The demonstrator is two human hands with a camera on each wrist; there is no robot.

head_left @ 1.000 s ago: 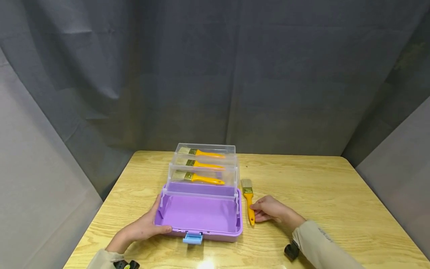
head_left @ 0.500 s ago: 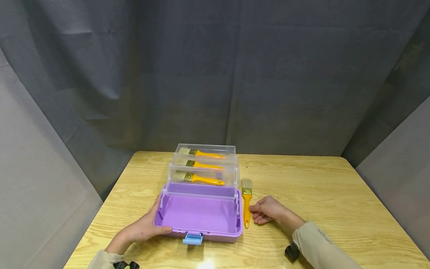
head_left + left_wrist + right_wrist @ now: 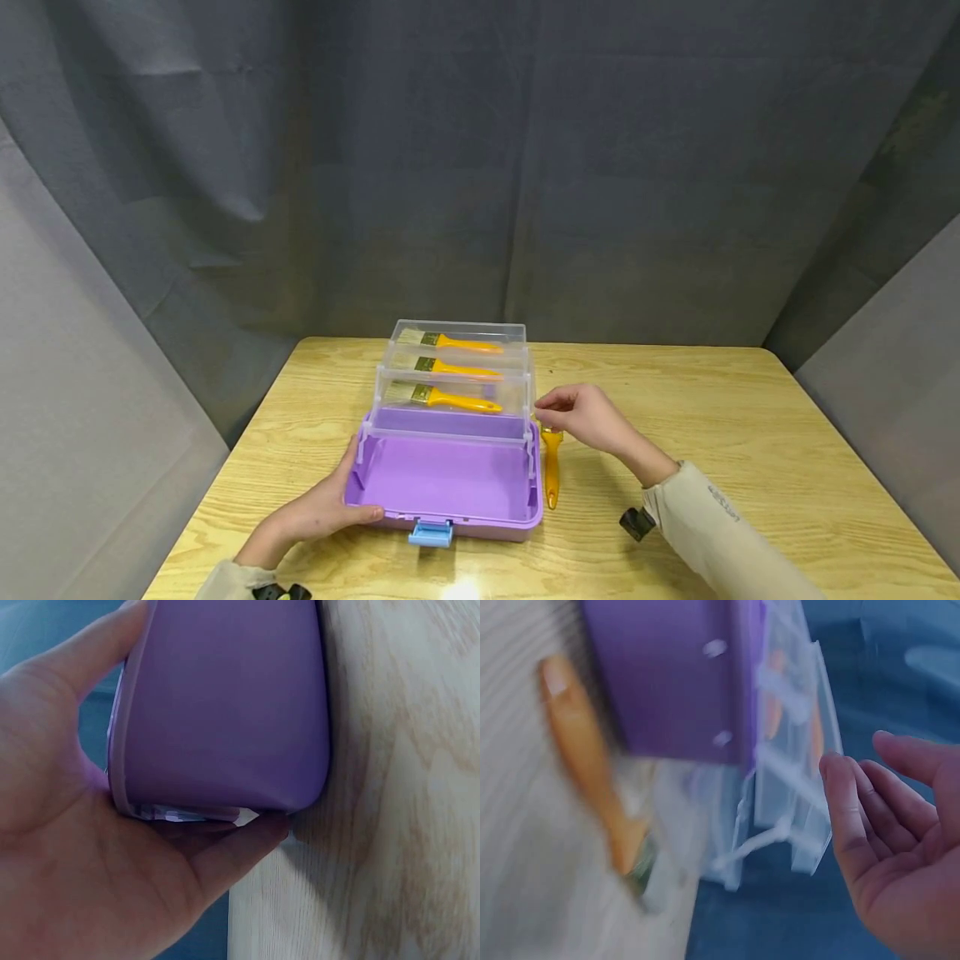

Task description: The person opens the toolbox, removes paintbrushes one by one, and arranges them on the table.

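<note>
A purple toolbox (image 3: 487, 527) stands unfolded on the table, its stepped clear trays (image 3: 450, 433) raised at the back. Three yellow-handled paintbrushes lie in them, one per tier; the lowest paintbrush (image 3: 467, 403) shows best. My left hand (image 3: 318, 504) holds the box's left end, thumb at the front; the left wrist view has this hand (image 3: 82, 862) wrapped about a purple wall (image 3: 225, 705). Along the box's right side lies a loose paintbrush (image 3: 552, 475), its bristles hidden in the head view by my right hand (image 3: 588, 417). That hand (image 3: 900, 847) holds nothing, its fingers loosely bent beside the trays.
A blue latch (image 3: 431, 533) hangs down at the toolbox's front. The wooden table (image 3: 712, 433) ends at a dark curtain (image 3: 637, 208) behind, with grey panels (image 3: 90, 375) at either side.
My right hand straightened the loose paintbrush alongside the box, let go of it, then rose and moved away from me toward the trays. The left hand stayed put.
</note>
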